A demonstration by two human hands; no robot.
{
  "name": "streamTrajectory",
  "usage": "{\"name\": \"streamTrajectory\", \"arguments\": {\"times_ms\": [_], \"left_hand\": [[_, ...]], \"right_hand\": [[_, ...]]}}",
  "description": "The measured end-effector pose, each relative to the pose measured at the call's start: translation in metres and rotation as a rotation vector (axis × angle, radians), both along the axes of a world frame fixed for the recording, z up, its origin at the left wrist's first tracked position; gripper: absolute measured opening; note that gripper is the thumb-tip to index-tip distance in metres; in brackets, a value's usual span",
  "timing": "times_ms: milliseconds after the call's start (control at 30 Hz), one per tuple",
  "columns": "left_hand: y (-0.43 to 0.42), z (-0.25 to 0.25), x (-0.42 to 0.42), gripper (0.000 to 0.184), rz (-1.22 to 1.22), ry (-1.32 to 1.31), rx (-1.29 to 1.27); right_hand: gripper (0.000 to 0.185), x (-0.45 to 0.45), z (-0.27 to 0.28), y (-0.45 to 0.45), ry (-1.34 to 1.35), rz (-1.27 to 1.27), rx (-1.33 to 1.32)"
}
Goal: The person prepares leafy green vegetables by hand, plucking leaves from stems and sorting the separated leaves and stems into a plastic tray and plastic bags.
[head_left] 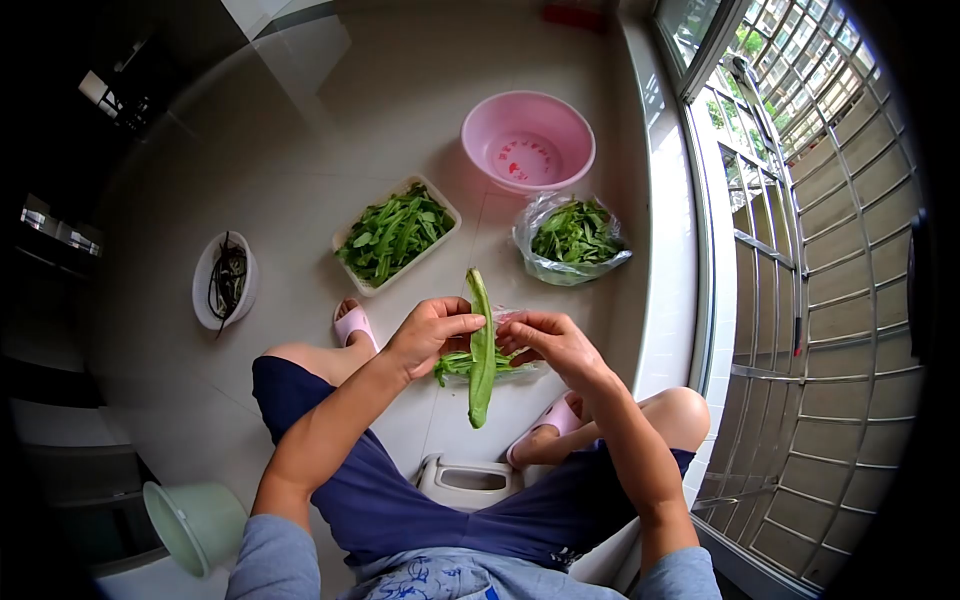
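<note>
A long green vegetable leaf (481,370) hangs upright in front of me, its pale stem end at the top. My left hand (432,335) grips it near the upper part, thumb across the front. Just to the right of the leaf is my right hand (552,345), fingers curled in toward the thumb; whether anything small is between the fingertips is hidden. Below both hands, a pile of green stems and leaves (455,368) lies on clear plastic on the floor, partly covered by the hands and leaf.
Beyond my hands stand a rectangular tub of greens (393,235), a plastic bag of greens (577,235) and a pink basin (528,140). A white bowl with dark strips (226,282) is at left, a pale green bucket (196,528) lower left. A barred window runs along the right.
</note>
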State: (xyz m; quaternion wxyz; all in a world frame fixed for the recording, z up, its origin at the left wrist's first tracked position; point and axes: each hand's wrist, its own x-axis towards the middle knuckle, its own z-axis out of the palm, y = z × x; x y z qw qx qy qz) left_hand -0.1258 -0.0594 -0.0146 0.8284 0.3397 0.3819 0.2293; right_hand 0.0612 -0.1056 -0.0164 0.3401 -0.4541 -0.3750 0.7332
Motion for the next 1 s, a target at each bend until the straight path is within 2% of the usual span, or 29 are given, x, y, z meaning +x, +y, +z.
{"name": "streamTrajectory", "arguments": {"times_ms": [133,333,533,767,833,1000], "left_hand": [[0.000,-0.002,-0.003,0.016,0.043,0.008,0.011],[-0.001,0.002,-0.003,0.017,0.117,-0.011,0.029],[0.002,0.002,-0.005,0.018,0.055,-0.066,-0.003],[0.001,0.005,-0.002,0.019,0.038,-0.103,-0.013],[0.000,0.006,0.000,0.019,0.051,-0.044,0.022],[0.000,-0.004,0.001,0.020,0.056,-0.028,-0.031]], "right_hand": [[0.020,-0.012,-0.006,-0.005,0.193,0.031,-0.125],[0.012,-0.013,-0.012,-0.004,0.180,-0.092,-0.054],[0.013,-0.015,-0.007,-0.003,0.078,-0.177,0.042],[0.011,-0.012,-0.009,-0.003,0.115,-0.165,-0.040],[0.011,-0.011,-0.014,-0.002,0.194,-0.127,-0.060],[0.011,-0.013,-0.011,-0.003,0.199,-0.099,-0.105]]}}
